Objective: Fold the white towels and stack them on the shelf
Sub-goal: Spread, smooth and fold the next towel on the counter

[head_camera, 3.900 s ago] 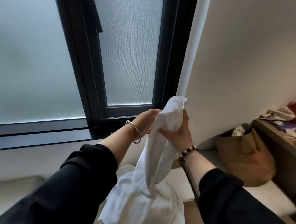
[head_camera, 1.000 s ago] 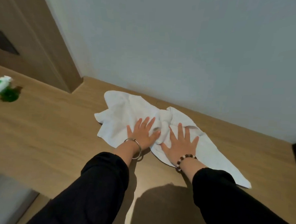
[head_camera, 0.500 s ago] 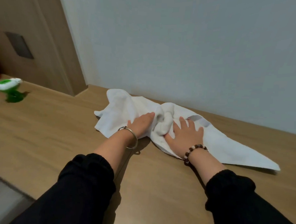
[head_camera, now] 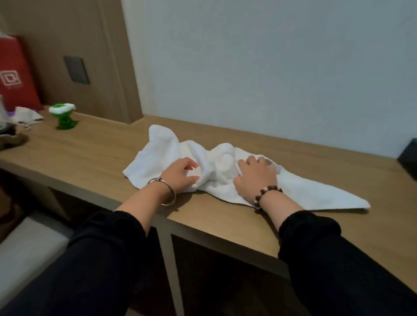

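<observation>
Near the counter [head_camera: 94, 156] edge, my left hand [head_camera: 177, 174] and right hand [head_camera: 257, 177] clutch the bunched towel [head_camera: 309, 192], fingers [head_camera: 252, 160] curled, bare wood alongside.

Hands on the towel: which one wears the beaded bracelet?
The right hand; dark and pale beads circle its wrist. The left hand, also on the white towel, wears a plain silver bangle instead.

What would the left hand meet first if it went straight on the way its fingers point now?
The bunched middle of the white towel, right before the left hand; beyond it, probably the right hand.
</observation>
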`<action>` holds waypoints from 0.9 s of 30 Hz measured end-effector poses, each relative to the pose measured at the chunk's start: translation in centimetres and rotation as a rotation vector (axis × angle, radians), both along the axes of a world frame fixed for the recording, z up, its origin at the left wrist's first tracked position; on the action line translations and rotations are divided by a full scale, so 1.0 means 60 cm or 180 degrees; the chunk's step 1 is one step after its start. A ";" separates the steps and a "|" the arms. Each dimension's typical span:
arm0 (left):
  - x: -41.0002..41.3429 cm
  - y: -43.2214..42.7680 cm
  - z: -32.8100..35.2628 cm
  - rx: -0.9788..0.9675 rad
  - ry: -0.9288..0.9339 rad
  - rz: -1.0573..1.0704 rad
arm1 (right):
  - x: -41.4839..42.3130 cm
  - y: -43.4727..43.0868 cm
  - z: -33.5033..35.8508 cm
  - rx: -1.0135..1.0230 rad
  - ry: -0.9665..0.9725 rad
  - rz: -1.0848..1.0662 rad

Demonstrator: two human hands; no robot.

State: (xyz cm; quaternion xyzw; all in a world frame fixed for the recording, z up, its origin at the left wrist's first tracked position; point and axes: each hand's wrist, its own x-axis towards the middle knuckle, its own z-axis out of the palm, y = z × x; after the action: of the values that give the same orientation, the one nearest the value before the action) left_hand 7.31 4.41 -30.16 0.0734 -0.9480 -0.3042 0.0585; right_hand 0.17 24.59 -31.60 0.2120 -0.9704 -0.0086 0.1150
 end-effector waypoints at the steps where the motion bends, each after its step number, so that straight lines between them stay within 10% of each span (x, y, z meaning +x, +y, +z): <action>1: 0.021 0.004 -0.001 -0.0015 0.0073 0.0041 | 0.017 0.004 0.002 -0.0060 -0.0037 0.0064; 9: 0.111 0.022 -0.004 -0.0020 0.0245 0.0158 | 0.056 0.066 0.028 -0.1517 -0.1057 -0.0192; 19: 0.046 -0.007 -0.002 -0.0072 0.0182 -0.0038 | -0.009 0.025 0.085 -0.0755 -0.1750 -0.0713; 27: -0.005 0.007 0.009 -0.0160 0.0041 -0.0090 | -0.129 0.049 0.122 -0.2550 -0.0037 -0.0970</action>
State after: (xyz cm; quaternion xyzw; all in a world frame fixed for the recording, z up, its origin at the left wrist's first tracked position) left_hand 7.00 4.83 -29.65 0.0564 -0.9559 -0.2816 0.0621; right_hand -7.55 27.53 -24.27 0.0049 -0.9179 0.3534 0.1803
